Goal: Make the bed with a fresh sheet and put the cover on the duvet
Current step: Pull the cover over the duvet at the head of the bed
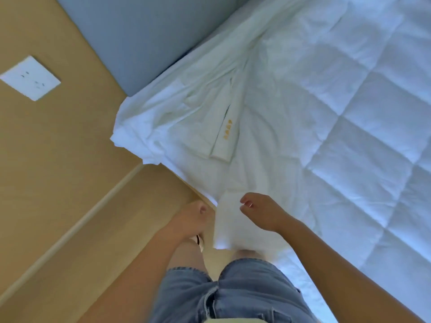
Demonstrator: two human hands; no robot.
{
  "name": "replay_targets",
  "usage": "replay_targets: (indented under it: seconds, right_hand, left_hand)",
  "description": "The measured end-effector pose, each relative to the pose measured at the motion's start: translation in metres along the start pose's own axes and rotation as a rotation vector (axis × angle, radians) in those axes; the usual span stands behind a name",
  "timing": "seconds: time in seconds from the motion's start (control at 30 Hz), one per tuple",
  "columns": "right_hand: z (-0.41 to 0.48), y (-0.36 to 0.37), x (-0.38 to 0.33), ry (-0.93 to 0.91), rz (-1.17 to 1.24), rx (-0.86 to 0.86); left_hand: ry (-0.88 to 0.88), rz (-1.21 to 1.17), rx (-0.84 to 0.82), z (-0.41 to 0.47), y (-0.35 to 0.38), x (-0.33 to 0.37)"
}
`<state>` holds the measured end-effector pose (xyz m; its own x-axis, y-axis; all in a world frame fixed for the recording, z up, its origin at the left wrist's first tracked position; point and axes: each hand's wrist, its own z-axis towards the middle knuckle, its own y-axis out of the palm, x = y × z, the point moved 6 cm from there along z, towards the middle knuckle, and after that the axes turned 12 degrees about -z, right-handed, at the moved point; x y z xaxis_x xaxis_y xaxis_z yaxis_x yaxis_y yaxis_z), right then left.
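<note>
Our left hand (194, 217) and right hand (262, 212) curl beside the cover (229, 229), which is bunched on the duvet (349, 136) with its edge hanging. Can't tell if our fingers (245, 201) grip it. Yank carelessly and the bunch probably slides floorward.

Marking: one short row of orange characters (227, 129), set on the folded hem band (221, 148) of the white bed linen (186, 113). Too small and blurred to read; no other text is legible.

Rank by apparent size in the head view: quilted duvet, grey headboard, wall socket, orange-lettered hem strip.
1. quilted duvet
2. grey headboard
3. wall socket and orange-lettered hem strip: these look about alike, so they are left unranked.
</note>
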<state>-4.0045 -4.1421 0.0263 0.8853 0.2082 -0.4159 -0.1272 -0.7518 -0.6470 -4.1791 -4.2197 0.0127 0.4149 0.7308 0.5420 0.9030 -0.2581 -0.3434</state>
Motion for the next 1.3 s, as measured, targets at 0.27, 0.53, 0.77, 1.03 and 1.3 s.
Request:
replay_targets:
  seconds: [0.27, 0.53, 0.77, 1.03, 1.3]
  right_hand:
    - [0.140, -0.057, -0.043, 0.155, 0.210, 0.154]
    - [0.270, -0.126, -0.005, 0.227, -0.100, 0.437]
    - [0.331, -0.168, 0.054, 0.496, -0.257, 0.386]
    - [0.373, -0.247, 0.055, 0.604, 0.274, 0.392]
    - [0.433, -0.328, 0.012, 0.506, 0.833, 0.766]
  left_hand:
    - [0.204, 0.284, 0.023, 0.161, -0.088, 0.101]
    - [0.401, 0.476, 0.271, 0.302, -0.082, 0.175]
    - [0.358, 0.587, 0.299, 0.373, -0.101, 0.209]
    - [0.160, -0.655, -0.118, 0.347, -0.206, 0.212]
    - [0.130, -0.013, -0.797, 0.318, -0.204, 0.255]
